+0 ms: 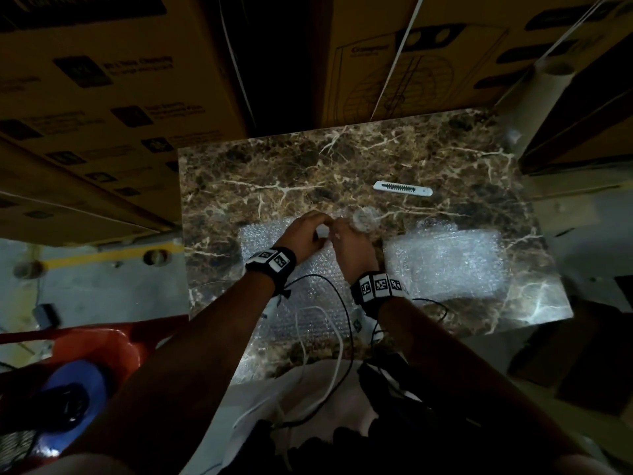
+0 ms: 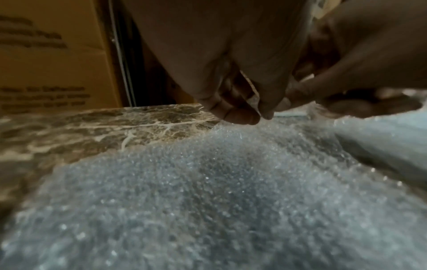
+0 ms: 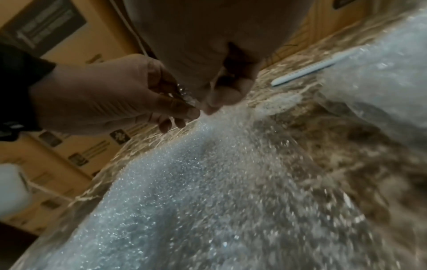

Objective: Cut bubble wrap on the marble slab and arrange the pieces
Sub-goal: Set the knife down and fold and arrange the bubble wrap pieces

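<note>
One cut stack of wrap [image 1: 445,258] lies flat at the slab's [image 1: 274,166] right. Both hands, left hand [image 1: 305,234] and right hand [image 1: 352,248], pinch the far edge of the sheet [image 1: 308,296] in front. The cutter [image 1: 402,188] lies apart, untouched; more cutting and arranging likely remain.

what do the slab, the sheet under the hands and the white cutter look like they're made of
Slab: polished brown marble or a lookalike, with pale veins and a glossy glare.
Sheet: clear plastic bubble wrap, with small glinting bubbles and the stone showing through.
Cutter: apparently a matte white plastic body with a dark toothed slider slot; no blade is visible.
</note>
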The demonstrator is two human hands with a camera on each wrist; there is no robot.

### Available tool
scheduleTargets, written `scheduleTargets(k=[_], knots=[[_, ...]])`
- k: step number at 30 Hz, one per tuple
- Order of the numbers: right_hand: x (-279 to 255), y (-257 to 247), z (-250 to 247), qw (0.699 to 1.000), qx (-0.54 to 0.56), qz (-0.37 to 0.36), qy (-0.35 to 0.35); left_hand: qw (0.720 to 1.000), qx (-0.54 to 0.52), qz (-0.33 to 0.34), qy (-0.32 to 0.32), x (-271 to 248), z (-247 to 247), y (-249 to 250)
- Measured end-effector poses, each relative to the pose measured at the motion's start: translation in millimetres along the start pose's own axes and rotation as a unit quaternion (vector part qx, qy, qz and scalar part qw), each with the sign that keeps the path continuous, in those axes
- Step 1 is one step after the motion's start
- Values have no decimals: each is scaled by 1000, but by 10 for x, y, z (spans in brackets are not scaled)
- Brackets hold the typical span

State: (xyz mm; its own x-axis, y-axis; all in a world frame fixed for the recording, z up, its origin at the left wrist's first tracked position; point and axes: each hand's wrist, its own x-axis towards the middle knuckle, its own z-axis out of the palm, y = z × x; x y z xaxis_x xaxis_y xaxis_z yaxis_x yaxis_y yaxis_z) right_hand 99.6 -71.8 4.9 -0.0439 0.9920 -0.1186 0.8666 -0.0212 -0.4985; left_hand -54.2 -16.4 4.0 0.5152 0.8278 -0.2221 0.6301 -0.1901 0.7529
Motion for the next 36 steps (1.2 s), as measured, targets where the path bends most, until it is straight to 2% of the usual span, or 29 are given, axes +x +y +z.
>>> scheduleTargets(k=[2, 5, 8, 13, 16, 19, 22, 24, 26, 27, 30, 33, 36], knots=[[-23, 9, -10, 998, 58, 23, 23, 999, 43, 8, -18, 50, 5, -53], [-69, 44, 56, 981, 179, 75, -15, 987, 146, 11, -67, 97, -24, -101], [-154, 80, 99, 977, 205, 42, -34, 968, 225, 34, -109, 122, -132, -120], [-368, 184, 114, 961, 263, 22, -87, 951, 276, 33, -135, 63, -322, -247], [-478, 236, 40, 959, 261, -8, -109, 962, 220, -9, -161, -32, -404, -255], [-535, 334, 58, 960, 255, -21, -113, 966, 218, -32, -131, -70, -459, -301], [-493, 343, 54, 982, 173, -20, -78, 960, 265, -43, -83, -53, -412, -436], [-408, 283, 16, 993, 107, -2, -54, 966, 247, -69, -35, -47, -347, -467], [-307, 204, 13, 997, 47, 7, -60, 977, 190, -95, 22, -33, -268, -445], [-258, 164, 27, 997, 25, 8, -68, 985, 147, -87, 39, -31, -237, -410], [-97, 36, 38, 997, -18, -7, -73, 998, 66, -17, 20, -41, -168, -344], [0, -61, 49, 997, -39, -26, -59, 990, 136, -3, -37, -57, -151, -278], [-45, -70, 88, 998, 11, -18, -51, 978, 203, 44, -12, -111, -196, -225]])
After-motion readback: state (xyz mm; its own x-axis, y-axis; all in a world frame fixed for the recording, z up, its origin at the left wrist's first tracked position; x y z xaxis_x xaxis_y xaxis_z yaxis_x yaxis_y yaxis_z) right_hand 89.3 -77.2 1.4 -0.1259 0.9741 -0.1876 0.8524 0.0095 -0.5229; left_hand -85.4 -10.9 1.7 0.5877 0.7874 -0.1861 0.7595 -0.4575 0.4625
